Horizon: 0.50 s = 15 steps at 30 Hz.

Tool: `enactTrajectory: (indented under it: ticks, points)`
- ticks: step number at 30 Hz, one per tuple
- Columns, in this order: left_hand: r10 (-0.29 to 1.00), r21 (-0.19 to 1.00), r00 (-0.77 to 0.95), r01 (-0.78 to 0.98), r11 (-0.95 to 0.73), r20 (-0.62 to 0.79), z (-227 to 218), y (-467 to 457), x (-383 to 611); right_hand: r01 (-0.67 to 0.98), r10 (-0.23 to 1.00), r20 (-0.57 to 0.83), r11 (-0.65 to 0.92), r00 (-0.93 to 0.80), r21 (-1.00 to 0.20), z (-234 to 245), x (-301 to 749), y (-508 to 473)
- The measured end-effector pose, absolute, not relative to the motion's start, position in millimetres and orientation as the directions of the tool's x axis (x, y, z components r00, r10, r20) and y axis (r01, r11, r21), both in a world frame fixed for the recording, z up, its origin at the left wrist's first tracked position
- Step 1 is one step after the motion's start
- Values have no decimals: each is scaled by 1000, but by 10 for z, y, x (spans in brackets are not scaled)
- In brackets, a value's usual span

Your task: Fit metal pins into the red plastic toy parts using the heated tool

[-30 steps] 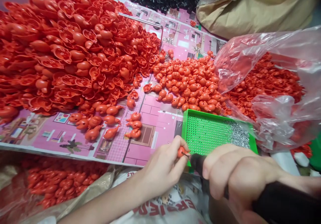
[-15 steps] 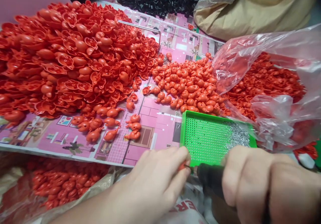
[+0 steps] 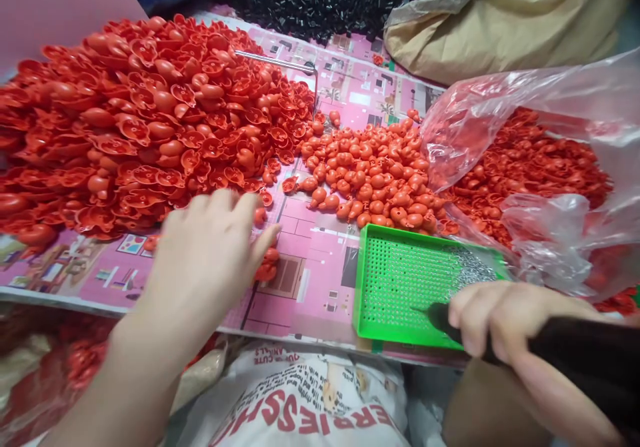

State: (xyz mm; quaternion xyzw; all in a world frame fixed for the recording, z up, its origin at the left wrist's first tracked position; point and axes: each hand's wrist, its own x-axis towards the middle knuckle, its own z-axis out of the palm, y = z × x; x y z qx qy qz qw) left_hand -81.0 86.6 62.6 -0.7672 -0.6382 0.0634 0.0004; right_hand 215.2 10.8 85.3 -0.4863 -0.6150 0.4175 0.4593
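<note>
From my remote station, the widest thing in view is the pink printed sheet spread under everything, with a great heap of cupped red plastic parts covering its left side. To the right sits a smaller mound of rounded red plastic parts, and a clear plastic bag holds many more red parts. Beyond them I see a tan sack and a dark pile of small black pieces. Nearer me, a bright green perforated plastic tray has a drift of tiny silver metal pins in its far right corner, and most of its holes look bare.

The left hand is out over the sheet, its fingers apart, just beside a few small red parts; I cannot tell whether they touch. The right hand rests by the tray, fingers closed around a black-handled pointed tool, its thin tip clear of any part. By the look of the heaps, only a small share has been handled; far more lies waiting.
</note>
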Motion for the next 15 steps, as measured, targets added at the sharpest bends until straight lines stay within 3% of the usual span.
enactTrajectory:
  ticks: [5,11,15]
  points:
    - [924,36,360,933,-358,-133,464,1374,-224,197,978,201,206,-46,-958,673,1940,237]
    - [909,36,328,943,-330,-258,319,1569,-159,291,955,291,266,49,-919,526,1849,257]
    - [903,65,349,937,-344,-251,417,1455,-293,122,942,334,328,28,-937,438,1823,256]
